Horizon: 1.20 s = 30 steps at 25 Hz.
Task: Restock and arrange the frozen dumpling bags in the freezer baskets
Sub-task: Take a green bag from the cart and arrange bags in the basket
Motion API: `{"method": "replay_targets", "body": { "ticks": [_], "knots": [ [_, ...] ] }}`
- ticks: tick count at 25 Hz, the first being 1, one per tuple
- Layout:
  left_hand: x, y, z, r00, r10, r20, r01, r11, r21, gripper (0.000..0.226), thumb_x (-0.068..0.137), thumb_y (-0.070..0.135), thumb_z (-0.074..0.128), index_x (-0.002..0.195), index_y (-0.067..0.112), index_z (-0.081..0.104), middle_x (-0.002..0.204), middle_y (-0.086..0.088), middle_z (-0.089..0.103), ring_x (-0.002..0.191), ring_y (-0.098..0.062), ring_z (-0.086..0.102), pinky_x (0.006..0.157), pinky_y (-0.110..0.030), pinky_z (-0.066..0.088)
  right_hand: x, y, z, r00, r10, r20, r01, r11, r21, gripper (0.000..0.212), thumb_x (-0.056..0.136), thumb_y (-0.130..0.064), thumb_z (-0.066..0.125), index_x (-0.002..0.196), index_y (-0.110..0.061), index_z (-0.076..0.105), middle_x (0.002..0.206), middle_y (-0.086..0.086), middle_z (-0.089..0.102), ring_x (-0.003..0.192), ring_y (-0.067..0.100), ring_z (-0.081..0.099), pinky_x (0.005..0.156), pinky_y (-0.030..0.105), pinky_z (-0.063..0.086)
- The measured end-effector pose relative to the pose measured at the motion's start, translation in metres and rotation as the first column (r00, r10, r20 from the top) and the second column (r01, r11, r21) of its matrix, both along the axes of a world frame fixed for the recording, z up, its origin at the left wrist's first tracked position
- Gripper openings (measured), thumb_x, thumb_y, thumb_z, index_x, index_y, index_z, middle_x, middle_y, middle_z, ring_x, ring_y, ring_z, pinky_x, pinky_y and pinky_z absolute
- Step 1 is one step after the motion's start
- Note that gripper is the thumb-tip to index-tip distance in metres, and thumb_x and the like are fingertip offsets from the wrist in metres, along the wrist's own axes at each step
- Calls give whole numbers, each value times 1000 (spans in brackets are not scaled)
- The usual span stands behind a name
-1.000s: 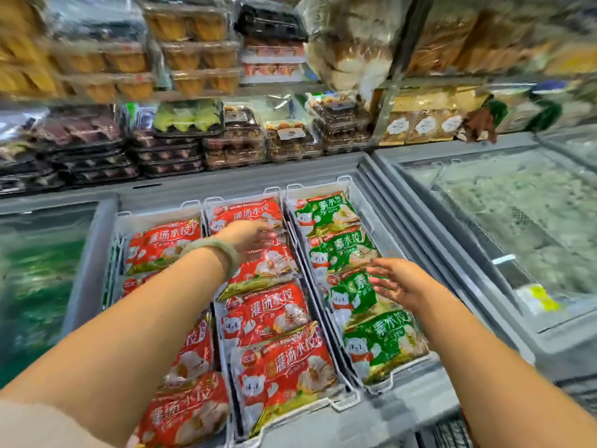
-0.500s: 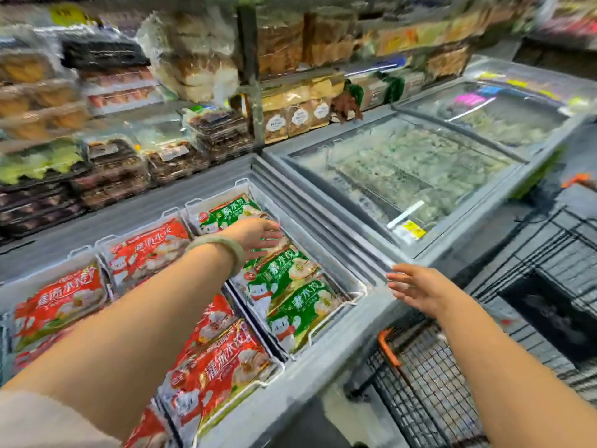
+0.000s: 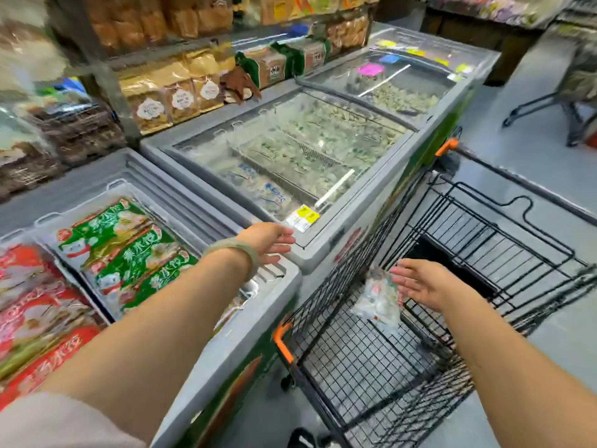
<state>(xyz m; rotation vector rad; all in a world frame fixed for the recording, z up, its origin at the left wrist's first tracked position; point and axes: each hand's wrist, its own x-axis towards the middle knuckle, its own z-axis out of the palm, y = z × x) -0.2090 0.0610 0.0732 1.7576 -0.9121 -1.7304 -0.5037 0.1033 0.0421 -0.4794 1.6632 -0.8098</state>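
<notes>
A person's left hand point(image 3: 268, 242) hovers with fingers straight and holding nothing over the right-hand rim of an open chest freezer point(image 3: 258, 321), a pale bracelet point(image 3: 233, 253) on the wrist. To its left, green dumpling bags point(image 3: 126, 253) lie overlapped in a row in the right-most white basket point(image 3: 48, 218) of the freezer; red dumpling bags point(image 3: 35, 315) fill the basket beside it, further left. The right hand point(image 3: 423, 284) hangs over a black wire shopping cart point(image 3: 371, 376) parked against the freezer's right end, fingers straight and spread, gripping nothing. Its fingertips point at a pale, blurred bag point(image 3: 376, 302) lying in the cart; whether they touch it cannot be told. Beyond the cart stands a second freezer point(image 3: 355, 218) under a closed glass lid, with packaged baked goods point(image 3: 181, 92) stacked on shelves at the far side.
</notes>
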Motion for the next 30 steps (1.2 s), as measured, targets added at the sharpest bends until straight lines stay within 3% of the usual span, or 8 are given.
{"method": "replay_targets", "body": {
  "ticks": [3,6,9,14,17,21,25,30],
  "knots": [
    [-61,-15,-18,995,-96,14,95,995,43,21,96,25,45,80,23,59,81,7,65,70,-5,57,63,-20,41,-52,15,-18,994,-112,-3,112,993,48,19,98,-15,44,92,-9,61,128,21,59,73,21,58,68,28,46],
    [-105,-26,-33,975,-214,57,210,976,66,20,97,26,45,83,24,60,83,9,66,75,-6,58,69,-22,44,-92,29,-33,975,-220,-34,222,970,95,30,100,-17,42,124,-4,56,110,13,67,93,24,61,78,33,49],
    [-144,-38,-58,937,-347,43,340,933,121,17,98,25,43,100,21,59,93,8,65,89,-10,59,80,-25,46,-116,41,-53,955,-296,-39,298,942,156,34,101,-17,40,130,-3,51,127,15,61,118,30,58,96,37,47],
    [-191,-64,-114,877,-480,-9,469,852,233,26,101,18,37,118,12,56,100,3,64,79,-10,53,71,-23,40,-127,35,-91,935,-354,-15,347,906,241,28,100,-15,43,123,-6,56,118,12,65,107,26,61,101,39,47],
    [-220,-86,-161,771,-636,-14,603,725,333,26,102,16,33,112,10,57,108,1,56,100,-13,56,85,-25,42,-130,15,-129,906,-421,-36,414,869,271,22,99,-16,43,113,-7,57,99,11,66,81,21,60,76,31,53],
    [-251,-108,-240,704,-687,180,653,726,217,21,97,2,40,87,15,54,85,0,55,68,-9,51,61,-15,40,-130,-16,-190,816,-567,-115,578,790,206,20,96,1,41,80,-3,53,58,9,56,46,17,50,34,15,36],
    [-275,-105,-333,647,-691,323,693,709,130,30,95,0,41,120,7,56,116,-15,59,83,-25,51,56,-22,44,-138,-27,-275,859,-482,-171,511,814,277,25,97,-7,45,74,-11,54,68,7,57,42,8,51,39,14,41],
    [-297,-113,-432,451,-709,541,762,622,180,43,90,11,48,134,13,48,135,-14,50,119,-33,53,100,-39,46,-154,-39,-371,896,-391,-208,442,820,363,28,94,-1,41,71,-14,52,68,7,54,53,16,44,44,22,33]
  ]
}}
